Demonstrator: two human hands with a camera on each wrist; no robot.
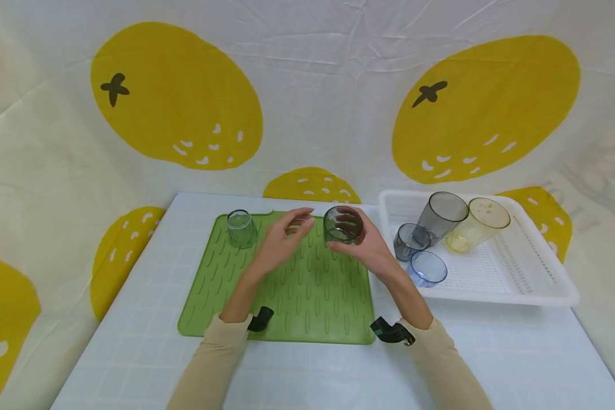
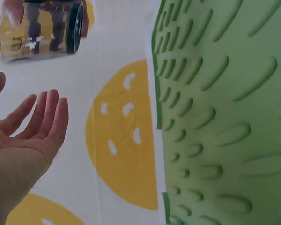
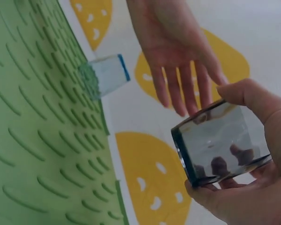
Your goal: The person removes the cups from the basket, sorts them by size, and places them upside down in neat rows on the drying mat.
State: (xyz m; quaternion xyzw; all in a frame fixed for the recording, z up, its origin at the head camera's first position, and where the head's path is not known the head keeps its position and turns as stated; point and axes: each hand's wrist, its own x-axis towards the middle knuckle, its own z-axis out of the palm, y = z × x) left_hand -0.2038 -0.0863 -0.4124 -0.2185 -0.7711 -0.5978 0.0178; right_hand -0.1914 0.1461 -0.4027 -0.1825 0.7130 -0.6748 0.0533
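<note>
My right hand (image 1: 365,242) grips a dark grey drinking glass (image 1: 342,224) above the green ribbed mat (image 1: 307,302). In the right wrist view, the thumb and fingers wrap the sides of this glass (image 3: 220,145), its thick base facing the mat. To its left, my left hand (image 1: 282,242) is held in the air with fingers extended, apart from the glass and holding nothing. The left wrist view shows that palm (image 2: 23,145) facing the held glass (image 2: 40,30). A pale green glass (image 1: 242,229) stands at the mat's back left corner.
On the right a white perforated tray (image 1: 538,299) holds a tall grey glass (image 1: 442,216), a yellow glass (image 1: 479,225), a small dark glass (image 1: 411,244) and a blue glass (image 1: 427,270). A fruit-printed cloth (image 1: 328,114) hangs behind the pale table (image 1: 307,376).
</note>
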